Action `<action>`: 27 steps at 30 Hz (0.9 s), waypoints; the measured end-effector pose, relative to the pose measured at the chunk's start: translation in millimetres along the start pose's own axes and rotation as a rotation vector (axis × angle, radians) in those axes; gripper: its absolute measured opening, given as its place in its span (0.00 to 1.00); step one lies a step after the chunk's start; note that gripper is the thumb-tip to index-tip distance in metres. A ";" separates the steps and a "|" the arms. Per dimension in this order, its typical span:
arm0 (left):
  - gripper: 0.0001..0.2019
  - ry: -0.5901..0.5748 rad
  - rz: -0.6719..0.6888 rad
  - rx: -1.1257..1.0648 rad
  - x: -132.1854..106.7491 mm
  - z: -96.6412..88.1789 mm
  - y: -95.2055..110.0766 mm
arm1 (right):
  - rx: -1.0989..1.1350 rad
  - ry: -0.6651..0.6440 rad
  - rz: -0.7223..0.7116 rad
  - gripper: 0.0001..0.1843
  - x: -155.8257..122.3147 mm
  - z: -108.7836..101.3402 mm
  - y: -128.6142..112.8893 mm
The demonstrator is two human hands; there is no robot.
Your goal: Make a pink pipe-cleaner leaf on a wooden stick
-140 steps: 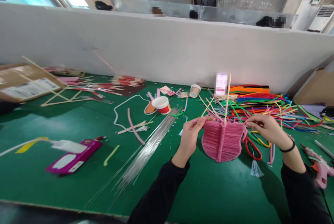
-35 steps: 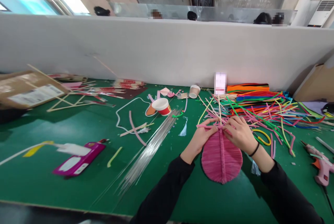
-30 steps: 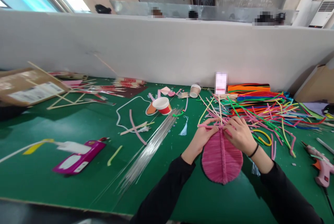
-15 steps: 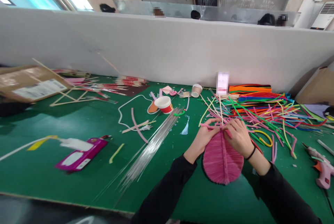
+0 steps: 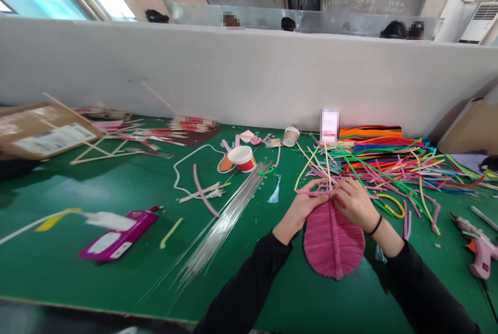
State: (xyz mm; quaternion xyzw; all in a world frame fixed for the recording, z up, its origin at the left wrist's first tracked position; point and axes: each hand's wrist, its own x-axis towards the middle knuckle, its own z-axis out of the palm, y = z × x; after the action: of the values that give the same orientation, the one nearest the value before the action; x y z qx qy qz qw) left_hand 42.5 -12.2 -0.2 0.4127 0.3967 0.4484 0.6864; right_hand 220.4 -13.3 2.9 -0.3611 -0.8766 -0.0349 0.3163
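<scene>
I take the white-and-red paper cup (image 5: 241, 160) as my mark. Behind it, the green tabletop (image 5: 97, 287) stops at the grey-white partition (image 5: 233, 80); on my side, the near edge is well apart from the cup. My forearms have room right of the cup, between the thin silvery wires (image 5: 221, 230), which run from just beside it toward me, and the pink glue gun (image 5: 481, 253), far to its right. Forward, the heap of many-coloured fuzzy stems (image 5: 389, 163), also right of the cup, makes the room narrower.

The leaf-shaped piece of pink fuzzy strands (image 5: 346, 246) is right of the cup and nearer to me. Its strands lie in close rows from one raised rib; its lower end is round. My left hand (image 5: 301, 208) pinches its top edge, with a pink fuzzy strip (image 5: 309, 193) across the fingers. My right hand (image 5: 354, 203), fingers bent together, pinches at the rib's top; its fingertips are partly hidden.
</scene>
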 end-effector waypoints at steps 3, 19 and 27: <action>0.29 0.019 -0.011 0.047 0.6 -2.1 -1.3 | 0.021 0.011 0.018 0.07 -2.4 -1.5 -1.7; 0.34 0.030 -0.102 -0.088 -1.0 -8.2 12.5 | 0.664 0.027 1.053 0.21 -61.9 -32.5 38.1; 0.32 -0.115 -0.170 -0.071 -4.2 -3.3 3.7 | 0.673 0.685 0.853 0.16 -47.8 -32.7 29.0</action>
State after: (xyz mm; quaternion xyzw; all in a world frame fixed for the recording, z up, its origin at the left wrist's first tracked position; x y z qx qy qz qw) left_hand 37.3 -14.5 2.8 0.3782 0.3742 0.3777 0.7578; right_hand 282.4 -30.6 -3.6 -0.5272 -0.4682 0.2575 0.6607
